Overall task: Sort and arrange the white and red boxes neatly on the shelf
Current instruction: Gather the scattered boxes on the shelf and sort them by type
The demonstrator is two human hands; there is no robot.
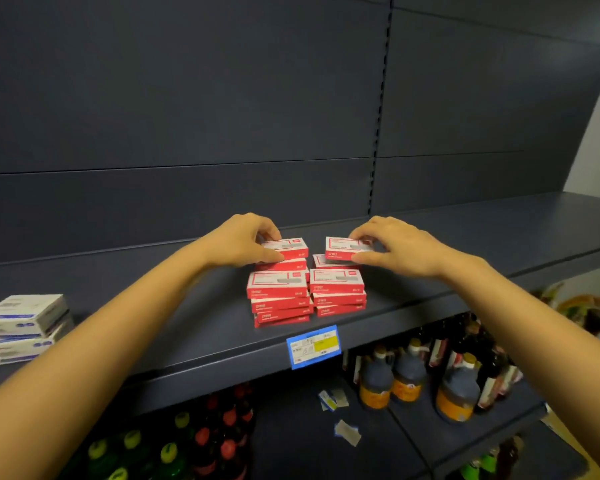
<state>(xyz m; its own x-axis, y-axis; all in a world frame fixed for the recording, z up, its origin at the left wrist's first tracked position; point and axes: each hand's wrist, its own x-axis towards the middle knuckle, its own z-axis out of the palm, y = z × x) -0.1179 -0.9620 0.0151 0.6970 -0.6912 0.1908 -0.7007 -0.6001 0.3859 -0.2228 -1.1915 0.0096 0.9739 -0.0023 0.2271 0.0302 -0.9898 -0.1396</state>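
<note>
Several white boxes [25,323] with blue print sit stacked at the far left of the dark shelf [201,334], well apart from the red ones. Further right, the left hand [243,242] reaches over the back row. Its grip is narrow, with thumb and fingers pinching the left red box [290,247] by its left end, and that box lies flat on top of a pile. Just in front stands the front-left stack [278,299], whose lower boxes are slightly skewed. A blue and yellow price label [313,346] hangs on the shelf edge below. Beside that pile, touching or nearly so, is the front-right stack [338,292]. Behind it the right red box [343,249] is pinched at its right end by the right hand [395,245], again with a narrow grip. Whether this box rests on the one beneath it or hovers just above cannot be told.

The step in hand looks like topping up the back row of red piles, one box per hand. The next move probably calls for squaring each box flush with the pile under it before letting go, then straightening the skewed lower boxes. Dark bottles [409,375] fill the lower shelf to the right.
</note>
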